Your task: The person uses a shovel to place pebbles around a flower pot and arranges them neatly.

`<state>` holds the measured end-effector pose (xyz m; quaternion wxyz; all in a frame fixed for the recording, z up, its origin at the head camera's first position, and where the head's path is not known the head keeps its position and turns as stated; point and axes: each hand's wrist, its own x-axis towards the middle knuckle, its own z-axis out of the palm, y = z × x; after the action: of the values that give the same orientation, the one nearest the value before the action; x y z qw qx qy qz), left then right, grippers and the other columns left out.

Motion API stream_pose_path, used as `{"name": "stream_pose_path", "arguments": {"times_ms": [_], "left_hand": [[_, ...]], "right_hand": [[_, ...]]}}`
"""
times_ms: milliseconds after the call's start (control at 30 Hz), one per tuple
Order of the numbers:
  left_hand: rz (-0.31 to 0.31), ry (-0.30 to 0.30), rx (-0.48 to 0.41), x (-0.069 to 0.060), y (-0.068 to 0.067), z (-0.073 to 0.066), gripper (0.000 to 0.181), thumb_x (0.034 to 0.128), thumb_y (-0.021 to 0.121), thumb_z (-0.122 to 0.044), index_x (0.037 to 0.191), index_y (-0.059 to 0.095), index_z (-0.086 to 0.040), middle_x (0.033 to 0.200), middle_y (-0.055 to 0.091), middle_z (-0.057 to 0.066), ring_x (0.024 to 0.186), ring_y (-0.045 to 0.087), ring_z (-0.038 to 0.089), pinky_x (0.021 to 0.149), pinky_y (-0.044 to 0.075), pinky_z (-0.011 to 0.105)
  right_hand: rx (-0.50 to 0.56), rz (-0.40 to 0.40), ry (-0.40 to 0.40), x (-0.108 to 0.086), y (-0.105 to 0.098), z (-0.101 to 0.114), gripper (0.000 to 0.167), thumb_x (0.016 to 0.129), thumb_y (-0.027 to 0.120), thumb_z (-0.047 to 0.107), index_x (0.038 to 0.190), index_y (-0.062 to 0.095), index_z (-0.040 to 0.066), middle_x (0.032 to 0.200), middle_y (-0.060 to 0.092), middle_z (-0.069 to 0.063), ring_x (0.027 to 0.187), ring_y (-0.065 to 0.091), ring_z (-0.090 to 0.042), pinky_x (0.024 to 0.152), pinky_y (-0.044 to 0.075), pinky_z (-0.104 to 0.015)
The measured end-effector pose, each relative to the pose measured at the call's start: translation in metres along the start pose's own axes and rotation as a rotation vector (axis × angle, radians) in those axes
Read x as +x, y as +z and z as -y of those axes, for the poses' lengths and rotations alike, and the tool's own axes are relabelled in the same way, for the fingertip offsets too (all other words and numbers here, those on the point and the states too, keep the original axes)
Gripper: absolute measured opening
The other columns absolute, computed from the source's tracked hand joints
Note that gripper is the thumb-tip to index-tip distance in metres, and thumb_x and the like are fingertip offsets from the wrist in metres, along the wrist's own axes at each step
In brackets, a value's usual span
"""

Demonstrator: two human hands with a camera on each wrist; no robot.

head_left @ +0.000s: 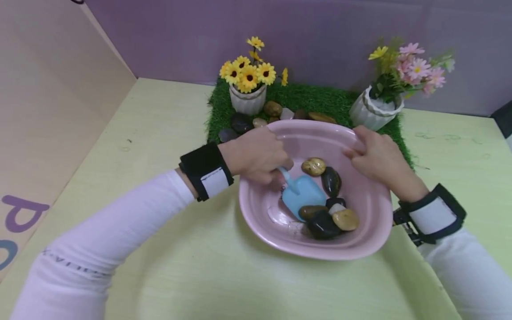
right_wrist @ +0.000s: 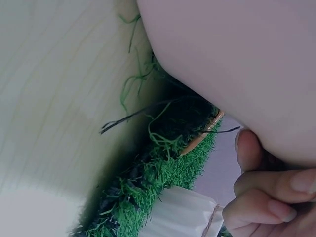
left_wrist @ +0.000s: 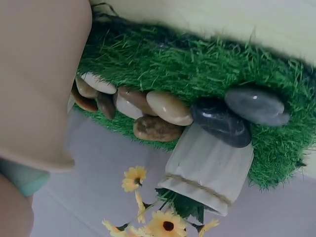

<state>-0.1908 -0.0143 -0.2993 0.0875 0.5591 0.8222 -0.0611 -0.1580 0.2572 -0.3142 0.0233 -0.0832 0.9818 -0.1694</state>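
Observation:
A pink basin (head_left: 266,222) stands on the table, seemingly tilted toward the person. My left hand (head_left: 260,153) reaches over its left rim and holds the handle of a light blue toy shovel (head_left: 306,189). The blade lies inside the basin, its tip against a brown stone (head_left: 312,212). Close by are a large black stone (head_left: 324,225), a tan stone (head_left: 346,220) and a white one (head_left: 337,208). Farther back lie a dark stone (head_left: 331,181) and a yellowish stone (head_left: 314,166). With curled fingers, my right hand (head_left: 378,158) grips the basin's far right rim.
Behind the basin lies an artificial grass mat (head_left: 320,95). It bears a pot of yellow flowers (head_left: 248,100), a tilted pot of pink flowers (head_left: 374,111) and a row of stones (left_wrist: 170,107). A purple wall (head_left: 320,35) rises behind.

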Motion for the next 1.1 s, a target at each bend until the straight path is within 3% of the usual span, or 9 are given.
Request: {"name": "stream_pose_path", "arguments": {"times_ms": [300, 733, 1100], "left_hand": [[-0.060, 0.065, -0.069, 0.0012, 0.0086, -0.0036, 0.032, 0.0939, 0.061, -0.048, 0.096, 0.071, -0.018, 0.076, 0.068, -0.003, 0.067, 0.060, 0.014, 0.067, 0.048, 0.032], [-0.062, 0.045, -0.087, -0.0003, 0.0075, -0.0036, 0.031, 0.0965, 0.057, -0.045, 0.097, 0.070, -0.017, 0.076, 0.068, -0.004, 0.067, 0.060, 0.014, 0.065, 0.046, 0.030], [-0.111, 0.036, -0.114, -0.0010, 0.0096, -0.0008, 0.038, 0.0955, 0.055, -0.054, 0.089, 0.067, -0.018, 0.069, 0.062, -0.005, 0.062, 0.057, 0.013, 0.059, 0.040, 0.028]], "right_hand": [[0.010, 0.004, 0.003, -0.0014, 0.0002, 0.0006, 0.018, 0.093, 0.059, 0.020, 0.092, 0.047, 0.006, 0.065, 0.045, -0.010, 0.059, 0.048, -0.027, 0.051, 0.035, -0.034], [0.019, -0.008, -0.005, -0.0006, 0.0002, 0.0004, 0.019, 0.093, 0.061, 0.021, 0.094, 0.050, 0.005, 0.065, 0.047, -0.010, 0.060, 0.049, -0.028, 0.051, 0.035, -0.035], [0.018, -0.007, -0.006, -0.0007, -0.0002, -0.0002, 0.018, 0.092, 0.060, 0.020, 0.092, 0.048, 0.006, 0.065, 0.046, -0.010, 0.059, 0.047, -0.027, 0.050, 0.034, -0.034]]}}
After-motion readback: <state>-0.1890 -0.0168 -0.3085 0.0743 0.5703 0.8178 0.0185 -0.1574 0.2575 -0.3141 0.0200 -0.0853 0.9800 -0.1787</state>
